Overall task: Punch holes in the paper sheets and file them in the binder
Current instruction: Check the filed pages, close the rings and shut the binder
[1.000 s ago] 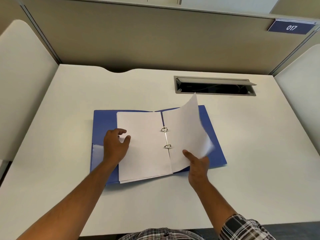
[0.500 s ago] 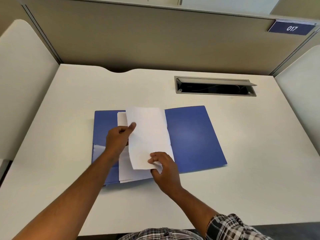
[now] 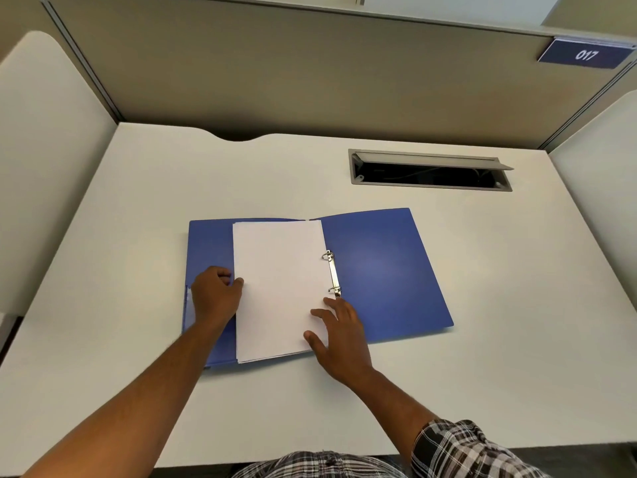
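A blue binder (image 3: pixel 386 270) lies open and flat in the middle of the white desk. A stack of white paper sheets (image 3: pixel 279 284) rests on its left half, threaded on two metal rings (image 3: pixel 332 272) at the spine. My left hand (image 3: pixel 215 294) sits curled at the stack's left edge, thumb touching the paper. My right hand (image 3: pixel 339 334) lies flat with fingers spread on the stack's lower right corner, just below the rings. The binder's right half is bare blue cover.
A grey cable slot (image 3: pixel 429 170) with its lid raised is set into the desk behind the binder on the right. Beige partition walls (image 3: pixel 310 74) close the desk on three sides; a blue "017" sign (image 3: pixel 586 56) hangs top right.
My right hand flipped a sheet from the binder's right half over the rings onto the left stack, then came down flat on it. My left hand stayed at the left edge.
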A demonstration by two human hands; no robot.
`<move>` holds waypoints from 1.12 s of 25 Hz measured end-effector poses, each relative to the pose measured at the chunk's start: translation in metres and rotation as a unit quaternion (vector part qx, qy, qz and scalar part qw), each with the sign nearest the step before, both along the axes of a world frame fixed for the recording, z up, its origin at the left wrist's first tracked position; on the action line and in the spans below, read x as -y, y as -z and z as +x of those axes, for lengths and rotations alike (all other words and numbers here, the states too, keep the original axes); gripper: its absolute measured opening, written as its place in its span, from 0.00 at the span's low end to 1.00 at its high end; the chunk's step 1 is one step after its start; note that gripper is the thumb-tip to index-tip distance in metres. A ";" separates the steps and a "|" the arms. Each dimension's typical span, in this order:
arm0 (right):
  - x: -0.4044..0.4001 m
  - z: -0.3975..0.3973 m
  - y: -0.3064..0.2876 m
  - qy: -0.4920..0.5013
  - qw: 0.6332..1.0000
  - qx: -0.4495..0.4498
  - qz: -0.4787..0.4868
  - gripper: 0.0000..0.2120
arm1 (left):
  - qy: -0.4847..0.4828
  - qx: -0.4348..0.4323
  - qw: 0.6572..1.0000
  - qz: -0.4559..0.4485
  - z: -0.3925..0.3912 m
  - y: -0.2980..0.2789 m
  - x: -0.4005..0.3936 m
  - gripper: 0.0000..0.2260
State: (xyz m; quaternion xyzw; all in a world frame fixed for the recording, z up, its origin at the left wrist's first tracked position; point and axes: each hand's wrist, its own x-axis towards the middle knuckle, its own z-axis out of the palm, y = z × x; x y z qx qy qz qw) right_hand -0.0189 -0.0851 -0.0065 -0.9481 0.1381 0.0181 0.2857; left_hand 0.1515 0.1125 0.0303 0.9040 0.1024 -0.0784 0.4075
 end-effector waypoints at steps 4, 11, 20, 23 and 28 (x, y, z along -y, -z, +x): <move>0.004 -0.002 0.001 0.027 0.999 -0.032 -0.001 0.25 | 0.037 -0.029 0.997 0.058 -0.002 0.007 0.002 0.17; -0.002 0.004 -0.002 0.086 0.995 -0.026 0.050 0.26 | 0.014 -0.120 0.992 -0.018 -0.003 -0.005 0.018 0.17; 0.008 0.011 -0.003 0.123 0.985 -0.039 0.114 0.26 | -0.040 -0.200 0.965 -0.164 0.008 -0.011 0.016 0.08; 0.008 0.010 -0.001 0.116 0.986 -0.032 0.119 0.26 | -0.015 -0.194 0.967 -0.166 0.005 -0.011 0.017 0.11; -0.001 0.010 -0.012 0.093 0.995 -0.001 0.038 0.31 | -0.007 -0.205 0.952 -0.229 0.003 -0.021 0.020 0.07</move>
